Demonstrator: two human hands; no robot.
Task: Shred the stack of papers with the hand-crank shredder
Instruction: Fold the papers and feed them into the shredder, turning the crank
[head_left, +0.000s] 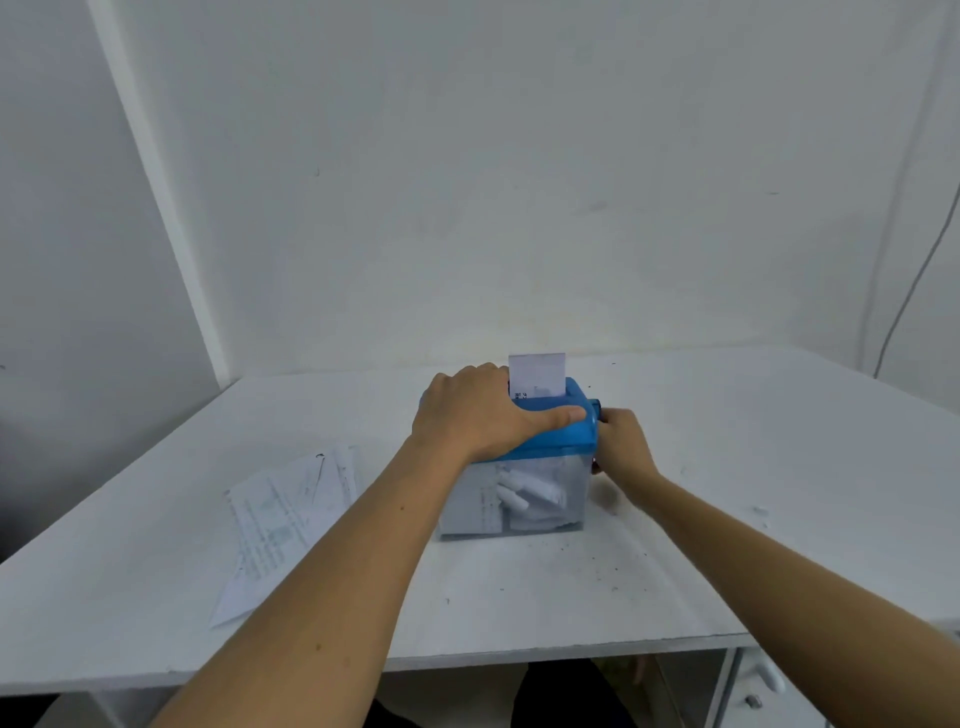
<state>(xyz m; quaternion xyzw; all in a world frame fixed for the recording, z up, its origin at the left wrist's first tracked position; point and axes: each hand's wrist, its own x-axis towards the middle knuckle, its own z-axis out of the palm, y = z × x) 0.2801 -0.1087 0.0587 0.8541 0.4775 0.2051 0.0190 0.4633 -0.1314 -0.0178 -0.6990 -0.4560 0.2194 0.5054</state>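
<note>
Blue plastic lid over a clear bin: the shredder (553, 447) stands on the white bench (727, 467), with a sheet (537, 374) upright in its top slot and only partly drawn in. Curled strips (524, 493) already lie inside the bin. The step in hand looks like cranking this sheet through.

To do it well, turn evenly and do not jerk, so the sheet feeds straight and does not skew or bunch in the slot. Keep steady downward weight on the lid so the light box neither slides nor tips toward the crank (597, 408) on its right side.

The left hand (472, 415) lies over the shredder's lid. Its fingers wrap toward the far edge and the thumb runs straight along the near edge, clamping the lid. The right hand (623, 447) is at the shredder's right side, fingers curled closed round the crank; the handle itself is mostly hidden.

The stack of papers (285, 519) waits on the bench left of the shredder, near it but not touching.
</note>
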